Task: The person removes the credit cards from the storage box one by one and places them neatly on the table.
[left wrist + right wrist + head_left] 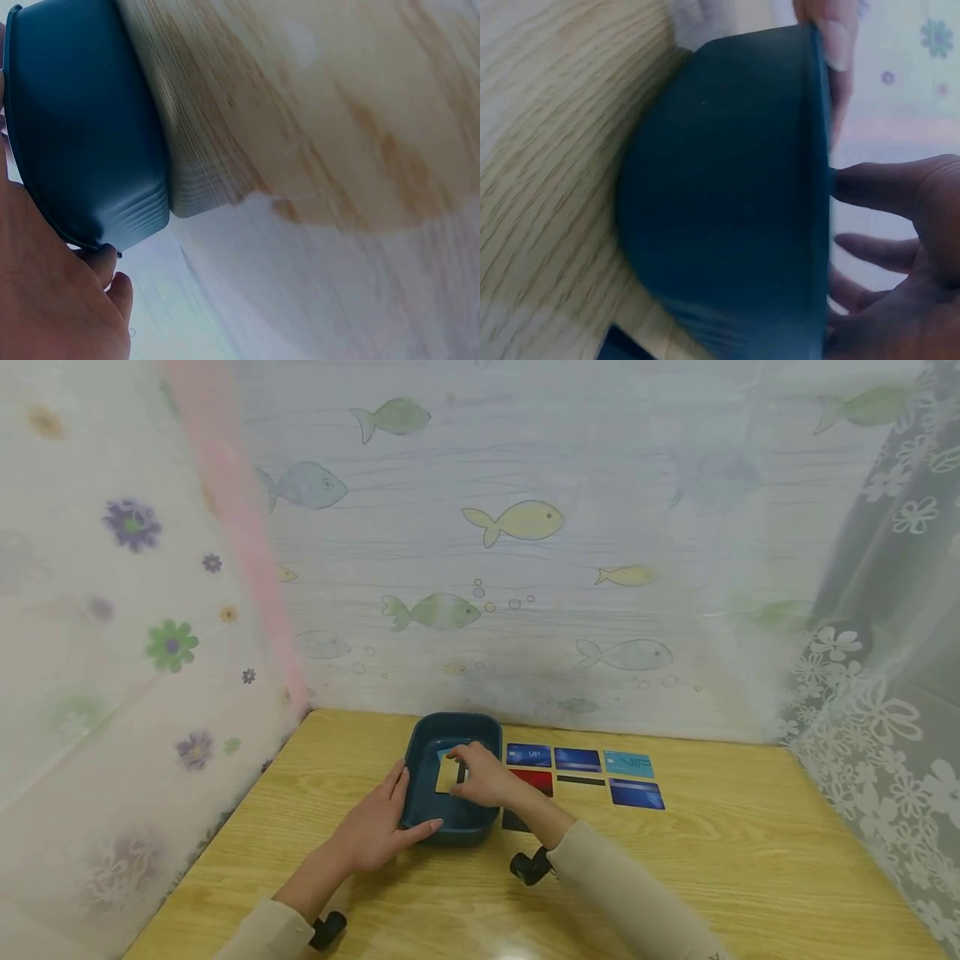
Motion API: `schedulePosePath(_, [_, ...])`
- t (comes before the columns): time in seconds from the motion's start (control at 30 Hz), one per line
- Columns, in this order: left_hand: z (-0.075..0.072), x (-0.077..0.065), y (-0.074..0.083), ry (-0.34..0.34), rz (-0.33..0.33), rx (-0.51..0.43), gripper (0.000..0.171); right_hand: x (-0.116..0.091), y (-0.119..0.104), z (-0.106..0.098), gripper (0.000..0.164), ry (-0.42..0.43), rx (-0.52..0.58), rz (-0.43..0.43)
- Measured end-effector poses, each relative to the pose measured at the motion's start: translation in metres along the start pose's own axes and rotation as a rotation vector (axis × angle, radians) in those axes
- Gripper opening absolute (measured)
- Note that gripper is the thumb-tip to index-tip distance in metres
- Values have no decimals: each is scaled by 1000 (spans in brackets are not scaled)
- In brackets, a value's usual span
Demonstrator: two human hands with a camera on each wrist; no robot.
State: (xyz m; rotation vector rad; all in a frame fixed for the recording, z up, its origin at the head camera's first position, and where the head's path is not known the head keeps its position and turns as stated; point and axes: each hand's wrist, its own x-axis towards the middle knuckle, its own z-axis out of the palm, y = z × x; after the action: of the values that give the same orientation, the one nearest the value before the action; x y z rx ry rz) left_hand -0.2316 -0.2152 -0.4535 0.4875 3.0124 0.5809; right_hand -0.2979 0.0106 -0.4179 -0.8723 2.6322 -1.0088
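A yellow, wood-grained tabletop (765,852) spread across the near part of the scene, and beyond its far edge hung a pale, translucent sheet (517,560) printed with wavy lines, round bubbles and green, blue and yellow fish. On the left, a whitish sheet (90,710) carried scattered purple, green and orange flowers, with a soft pink band (243,547) slanting down its far side toward the table. On the right hung a sheer, greyish curtain (892,693) patterned with white, lace-like blossoms.
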Motion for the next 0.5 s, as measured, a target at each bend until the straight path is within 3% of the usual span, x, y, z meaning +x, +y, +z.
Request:
schedulePosePath(0.27, [1,0,-2,-3,-6,-11,114,27,0,22,71,73,-26,174])
schedulePosePath(0.5, [2,1,-1,-8,-19,2,115,38,4,33,78,146,-35,271])
